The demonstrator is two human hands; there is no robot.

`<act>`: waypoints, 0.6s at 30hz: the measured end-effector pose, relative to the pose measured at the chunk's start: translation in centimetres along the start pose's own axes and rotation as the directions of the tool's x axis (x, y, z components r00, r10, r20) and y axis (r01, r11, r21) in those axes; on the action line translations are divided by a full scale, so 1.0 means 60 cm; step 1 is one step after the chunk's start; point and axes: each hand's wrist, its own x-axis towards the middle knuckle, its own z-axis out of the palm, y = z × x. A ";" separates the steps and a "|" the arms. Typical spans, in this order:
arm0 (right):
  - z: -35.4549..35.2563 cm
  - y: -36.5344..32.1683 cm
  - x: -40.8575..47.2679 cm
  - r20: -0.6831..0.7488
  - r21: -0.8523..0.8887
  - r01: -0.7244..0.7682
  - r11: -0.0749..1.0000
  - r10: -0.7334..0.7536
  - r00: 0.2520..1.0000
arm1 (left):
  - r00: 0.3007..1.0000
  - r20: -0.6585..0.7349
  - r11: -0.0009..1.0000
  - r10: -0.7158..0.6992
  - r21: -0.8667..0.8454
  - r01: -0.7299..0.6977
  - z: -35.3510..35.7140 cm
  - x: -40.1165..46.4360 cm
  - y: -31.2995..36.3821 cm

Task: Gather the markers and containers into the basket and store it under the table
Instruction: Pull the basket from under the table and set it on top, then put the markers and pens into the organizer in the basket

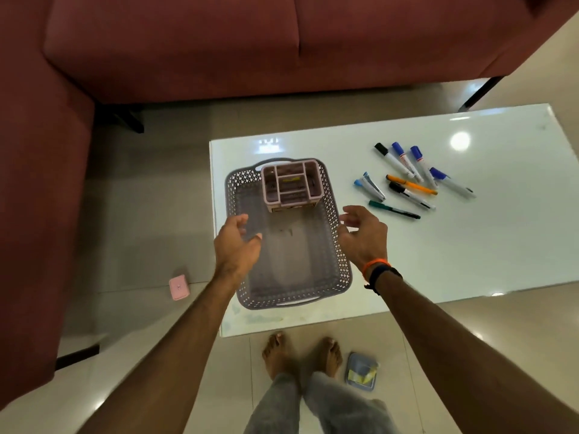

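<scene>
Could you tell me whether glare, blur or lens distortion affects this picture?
Head view: ceiling lights glare on the glossy table, brightest at its far right; wide-angle distortion bends the sofa and table edges; the left hand and right hand are slightly motion-blurred; the markers stay legible.

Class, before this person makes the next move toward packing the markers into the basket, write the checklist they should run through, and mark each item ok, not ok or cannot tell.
1. Basket sits fully on the table: ok.
2. Pink organiser already inside the basket, upright at its far end: ok.
3. Left hand and right hand free, fingers relaxed, holding nothing: ok.
4. Markers in the basket: not ok; they lie loose on the table to its right.
5. All marker caps on: cannot tell.
6. Space under the table free for the basket: cannot tell; hidden by the tabletop.
</scene>
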 end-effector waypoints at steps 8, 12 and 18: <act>-0.060 0.052 0.068 -0.031 -0.022 -0.015 1.000 0.015 0.999 | 0.985 0.168 0.999 0.040 -0.042 -0.034 0.129 0.038 0.062; -0.097 0.103 0.115 -0.035 -0.018 -0.053 0.998 0.052 0.998 | 0.977 0.211 0.999 0.038 -0.046 -0.029 0.206 0.054 0.088; -0.151 0.180 0.196 -0.024 -0.077 -0.104 0.992 0.102 0.994 | 0.968 0.250 1.000 0.021 0.013 -0.025 0.330 0.073 0.138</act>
